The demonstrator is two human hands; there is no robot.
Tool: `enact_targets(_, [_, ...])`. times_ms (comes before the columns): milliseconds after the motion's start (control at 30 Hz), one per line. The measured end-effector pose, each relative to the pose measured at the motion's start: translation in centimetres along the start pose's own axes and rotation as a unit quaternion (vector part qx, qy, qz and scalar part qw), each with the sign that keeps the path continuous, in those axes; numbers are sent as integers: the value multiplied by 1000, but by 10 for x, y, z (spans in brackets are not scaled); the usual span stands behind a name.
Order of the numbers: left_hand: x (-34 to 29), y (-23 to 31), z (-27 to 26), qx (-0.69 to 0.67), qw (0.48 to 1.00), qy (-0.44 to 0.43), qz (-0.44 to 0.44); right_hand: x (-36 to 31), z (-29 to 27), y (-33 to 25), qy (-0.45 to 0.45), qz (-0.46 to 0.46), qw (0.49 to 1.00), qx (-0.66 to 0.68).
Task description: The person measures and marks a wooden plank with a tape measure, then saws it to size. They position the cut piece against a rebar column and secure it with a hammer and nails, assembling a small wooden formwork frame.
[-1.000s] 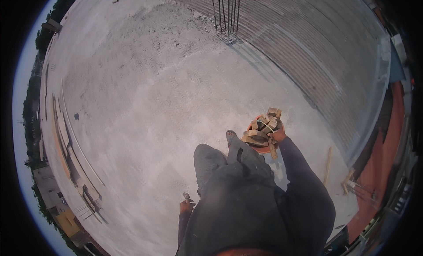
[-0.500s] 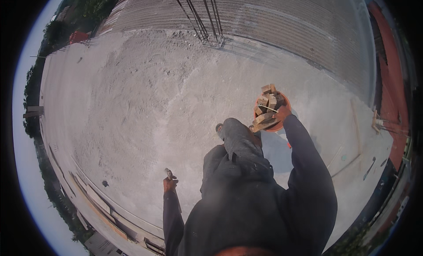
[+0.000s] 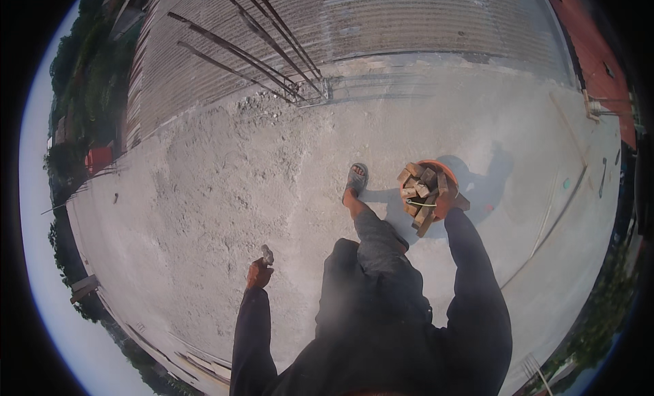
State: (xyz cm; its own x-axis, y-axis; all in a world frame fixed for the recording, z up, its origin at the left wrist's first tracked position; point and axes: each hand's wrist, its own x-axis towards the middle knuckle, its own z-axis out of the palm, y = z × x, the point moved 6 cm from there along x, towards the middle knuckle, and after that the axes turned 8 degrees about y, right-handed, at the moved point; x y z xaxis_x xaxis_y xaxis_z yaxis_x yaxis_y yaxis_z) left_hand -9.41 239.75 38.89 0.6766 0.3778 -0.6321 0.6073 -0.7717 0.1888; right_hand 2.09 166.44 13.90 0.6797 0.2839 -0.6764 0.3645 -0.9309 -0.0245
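Observation:
My right hand (image 3: 445,204) is closed on the handle of an orange bucket (image 3: 448,170), carried at my right side. Short cut wood blocks (image 3: 422,190) fill it and stick up past the rim, one jutting out on the near side. Out to the left, my left hand (image 3: 258,274) is wrapped round what looks like a hammer (image 3: 267,254); its grey metal head shows above the fingers, and the rest is hidden by the hand and sleeve.
Rough concrete slab (image 3: 306,164) lies underfoot, with loose rubble (image 3: 262,110) toward the far side. Bent rebar rods (image 3: 259,45) rise beside a corrugated metal roof (image 3: 409,25). Boards (image 3: 204,369) lie along the near-left edge. A long thin strip (image 3: 555,219) lies at the right.
I have stepped forward, one sandalled foot now showing ahead. The rebar has come nearer and shifted left in view. The bucket has swung slightly right; both hands keep their hold.

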Motion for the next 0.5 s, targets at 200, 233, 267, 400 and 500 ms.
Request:
enact_targets(200, [135, 56, -37, 108, 989, -54, 80, 56, 45, -19, 19, 64, 997, 41])
enact_targets(233, [157, 71, -44, 134, 983, -59, 107, 62, 43, -21, 58, 67, 994, 56])
enact_targets(267, [172, 84, -47, 166, 976, -71, 119, 71, 40, -23, 70, 73, 993, 65])
enact_targets(400, [236, 150, -54, 199, 955, -94, 201, 97, 40, -40, -39, 134, 986, 96])
enact_targets(500, [278, 205, -51, 221, 943, -105, 228, 112, 30, -49, -53, 191, 972, 122])
